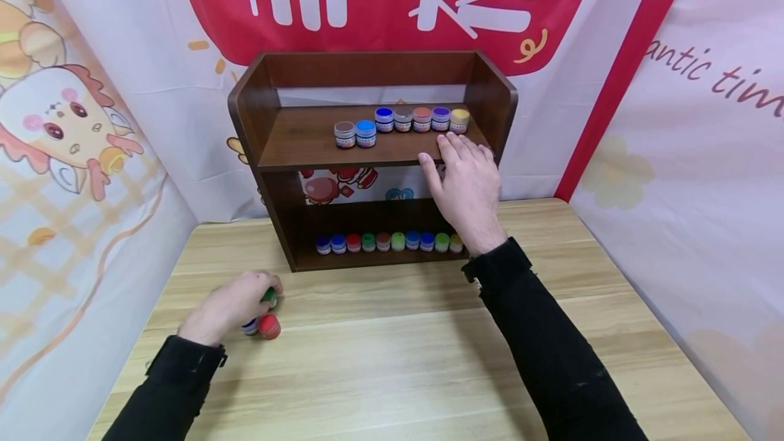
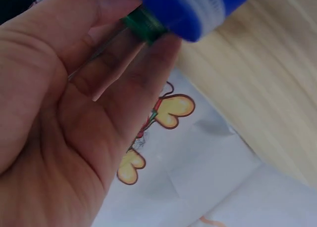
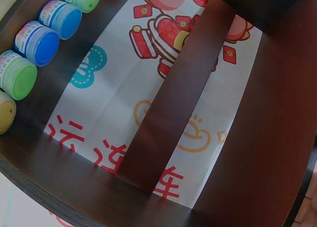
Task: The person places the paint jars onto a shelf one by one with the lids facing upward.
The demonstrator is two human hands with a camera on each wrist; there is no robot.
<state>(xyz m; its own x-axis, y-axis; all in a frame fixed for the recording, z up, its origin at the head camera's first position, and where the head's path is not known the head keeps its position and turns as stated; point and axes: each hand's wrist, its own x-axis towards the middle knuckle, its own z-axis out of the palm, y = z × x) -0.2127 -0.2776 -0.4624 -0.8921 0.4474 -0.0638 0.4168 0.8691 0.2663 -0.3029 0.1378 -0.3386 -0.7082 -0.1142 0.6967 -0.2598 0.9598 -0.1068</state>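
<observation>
My left hand (image 1: 235, 301) pinches a small green paint jar (image 1: 269, 297) low over the table at the left. Beside and below it are a red-lidded paint jar (image 1: 269, 327) and a blue paint jar (image 1: 250, 326), the latter partly hidden by the hand. In the left wrist view the green jar (image 2: 144, 24) shows between thumb and fingers, behind a blurred blue jar (image 2: 198, 12). My right hand (image 1: 468, 186) reaches to the front edge of the upper shelf, fingers extended, close to a yellow paint jar (image 1: 459, 121). It grips no jar.
A brown two-tier wooden shelf (image 1: 269, 135) stands at the back of the table (image 1: 392, 359). Several jars line its upper board, two of them, including a light blue jar (image 1: 365, 133), set forward. Another row, including a green jar (image 3: 20, 81), stands on the lower board.
</observation>
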